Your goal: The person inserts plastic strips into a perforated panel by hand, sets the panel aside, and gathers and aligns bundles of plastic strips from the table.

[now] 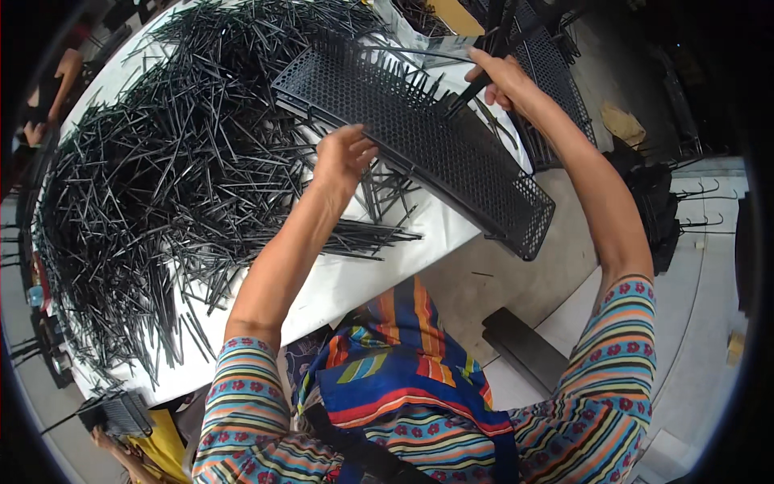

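A long black perforated tray (451,157) lies slantwise over the table's front edge, its right end jutting past it. Thin black sticks stand up in a row along its far side. My left hand (345,157) is at the tray's near long edge, fingers bent against the rim; the thumb's grip is partly hidden. Above the tray's far side, my right hand (504,81) closes round several long black sticks (468,98) that slant down toward the holes. A large heap of loose black sticks (161,153) spreads left of the tray.
The heap covers much of the white-topped table (435,242). Another perforated black tray (548,68) is beyond my right hand. A dark flat piece (524,347) lies low at the right. Other people's arms (68,77) show at the left rim, and a smaller perforated piece (121,415) lower left.
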`<move>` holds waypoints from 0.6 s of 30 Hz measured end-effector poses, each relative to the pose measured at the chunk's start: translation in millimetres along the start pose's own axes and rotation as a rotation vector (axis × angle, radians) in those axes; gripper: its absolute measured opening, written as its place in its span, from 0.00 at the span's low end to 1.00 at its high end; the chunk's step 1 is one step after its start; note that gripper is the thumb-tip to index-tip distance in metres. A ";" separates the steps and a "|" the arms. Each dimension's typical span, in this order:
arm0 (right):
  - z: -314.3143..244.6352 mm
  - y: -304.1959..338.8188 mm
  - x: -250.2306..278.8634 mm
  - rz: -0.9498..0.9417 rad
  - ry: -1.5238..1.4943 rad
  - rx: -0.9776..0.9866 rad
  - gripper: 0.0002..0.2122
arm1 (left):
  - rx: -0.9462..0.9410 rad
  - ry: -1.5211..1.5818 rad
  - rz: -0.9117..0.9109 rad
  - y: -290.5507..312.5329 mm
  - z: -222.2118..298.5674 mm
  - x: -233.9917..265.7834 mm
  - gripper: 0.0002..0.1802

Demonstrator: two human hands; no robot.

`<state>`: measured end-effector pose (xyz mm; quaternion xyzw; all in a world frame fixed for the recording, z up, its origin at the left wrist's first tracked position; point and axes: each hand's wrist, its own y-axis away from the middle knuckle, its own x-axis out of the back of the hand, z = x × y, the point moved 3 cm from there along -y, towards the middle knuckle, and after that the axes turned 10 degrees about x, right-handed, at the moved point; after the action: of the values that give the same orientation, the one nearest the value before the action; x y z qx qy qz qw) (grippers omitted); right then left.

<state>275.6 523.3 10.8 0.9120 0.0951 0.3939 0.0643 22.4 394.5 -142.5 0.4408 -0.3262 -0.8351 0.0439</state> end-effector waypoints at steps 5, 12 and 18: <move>8.9 55.7 -3.7 0.098 -0.041 0.114 0.26 | -0.063 -0.044 0.086 29.8 -25.3 -5.8 0.17; 64.8 194.6 62.3 0.274 -0.194 -0.040 0.23 | 0.032 -0.083 -0.036 104.3 -89.3 -58.3 0.21; 92.1 356.7 96.6 0.334 -0.150 -0.234 0.26 | 0.193 -0.130 -0.103 171.3 -181.0 -85.7 0.27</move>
<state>451.6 193.8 84.8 0.9282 -0.1086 0.3383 0.1106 176.2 199.7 -54.0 0.4042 -0.3842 -0.8277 -0.0629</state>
